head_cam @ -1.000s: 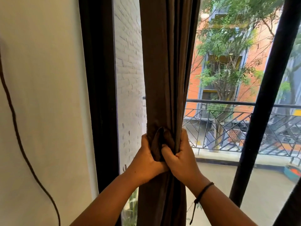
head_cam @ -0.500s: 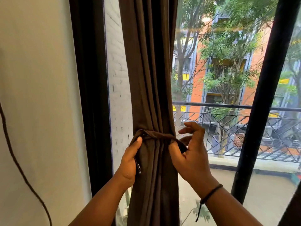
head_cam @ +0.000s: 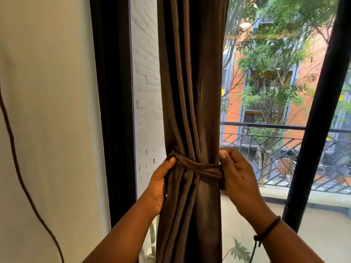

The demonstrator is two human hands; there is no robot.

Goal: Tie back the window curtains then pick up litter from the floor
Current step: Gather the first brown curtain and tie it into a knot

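A dark brown curtain (head_cam: 191,82) hangs gathered into a bundle in front of the window. A matching brown tie-back band (head_cam: 201,167) wraps around it at hand height, crossing at the front. My left hand (head_cam: 160,179) grips the curtain's left edge, its thumb pressing the band's left end. My right hand (head_cam: 237,173) pinches the band's right end at the curtain's right edge. A thin dark cord with a small bead hangs by my left palm. The floor and any litter are out of view.
A black window frame (head_cam: 114,111) and a cream wall (head_cam: 47,111) with a dark cable stand at the left. A black post (head_cam: 321,111) crosses the glass on the right. Outside are a white brick wall, a balcony railing (head_cam: 284,137) and trees.
My hands went from bunching the curtain together to spreading apart at its two sides. The tie-back now lies crossed around the bundle, and my right hand has closed on its end.
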